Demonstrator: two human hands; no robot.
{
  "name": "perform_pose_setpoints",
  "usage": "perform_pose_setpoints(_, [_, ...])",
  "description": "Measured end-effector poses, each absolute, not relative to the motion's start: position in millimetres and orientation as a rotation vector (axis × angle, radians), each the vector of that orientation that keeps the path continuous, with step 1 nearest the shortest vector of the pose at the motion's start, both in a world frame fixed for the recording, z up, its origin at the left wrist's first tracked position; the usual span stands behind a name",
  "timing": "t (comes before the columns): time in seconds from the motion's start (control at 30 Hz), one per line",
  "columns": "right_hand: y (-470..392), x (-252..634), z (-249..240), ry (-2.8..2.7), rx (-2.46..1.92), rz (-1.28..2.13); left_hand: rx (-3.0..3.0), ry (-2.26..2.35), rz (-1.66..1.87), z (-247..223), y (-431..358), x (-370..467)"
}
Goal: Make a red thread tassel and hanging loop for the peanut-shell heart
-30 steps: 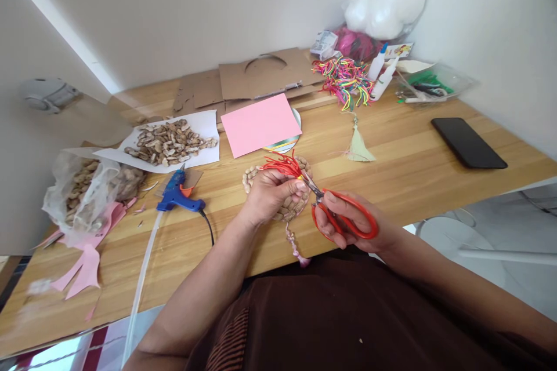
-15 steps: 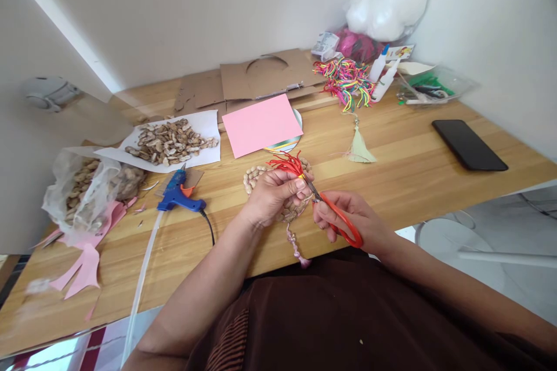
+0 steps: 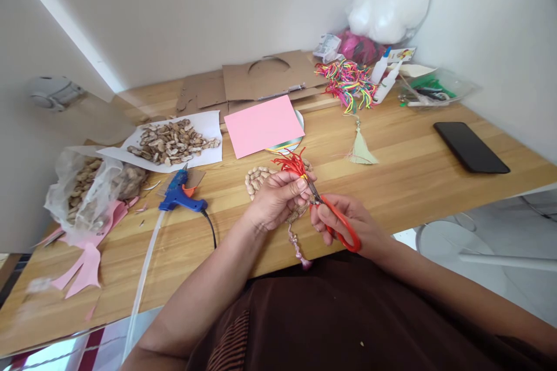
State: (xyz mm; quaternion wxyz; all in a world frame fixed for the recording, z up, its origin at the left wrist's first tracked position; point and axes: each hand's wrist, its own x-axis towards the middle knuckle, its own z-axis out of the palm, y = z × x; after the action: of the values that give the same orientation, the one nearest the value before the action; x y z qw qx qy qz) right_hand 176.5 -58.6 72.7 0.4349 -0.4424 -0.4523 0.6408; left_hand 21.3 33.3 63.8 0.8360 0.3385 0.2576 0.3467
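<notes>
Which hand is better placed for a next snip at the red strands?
Right, probably. The right hand grips the scissors by the red handles, blades beside the yellow tie. The left hand pinches the red strands, so it looks better suited to steadying them.

- A small craft workspace against plain walls, whether at home or elsewhere unclear
- Wooden counter (image 3: 404, 191) bearing a blue glue gun (image 3: 180, 194), colourful cords (image 3: 346, 81) and cut pink paper (image 3: 87, 269)

Red-handled scissors (image 3: 321, 200) reach yellow-tied red strands (image 3: 293, 164).
</notes>
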Motion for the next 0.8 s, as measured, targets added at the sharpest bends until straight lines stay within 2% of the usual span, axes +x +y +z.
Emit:
perform_pose_setpoints(0.2, [-56, 188, 86, -1.46, -1.367, 0.895, 0.696, 0.57, 0.688, 61, 32, 24])
perform_pose_setpoints(0.4, [-53, 190, 87, -1.319, -1.306, 1.178, 0.735, 0.567, 0.76, 61, 36, 22])
perform_pose_setpoints(0.53, [-45, 203, 79, -1.262, -1.428, 1.11, 0.773, 0.571, 0.794, 61, 36, 21])
perform_pose_setpoints(0.6, [-38, 221, 79, -1.429, -1.592, 0.932, 0.802, 0.578, 0.802, 60, 37, 21])
perform_pose_setpoints(0.7, [-23, 262, 80, -1.753, -1.941, 0.495, 0.863, 0.57, 0.809, 60, 37, 21])
perform_pose_setpoints(0.8, [-3, 309, 84, -1.754, -2.283, 0.215, 0.895, 0.572, 0.83, 60, 37, 20])
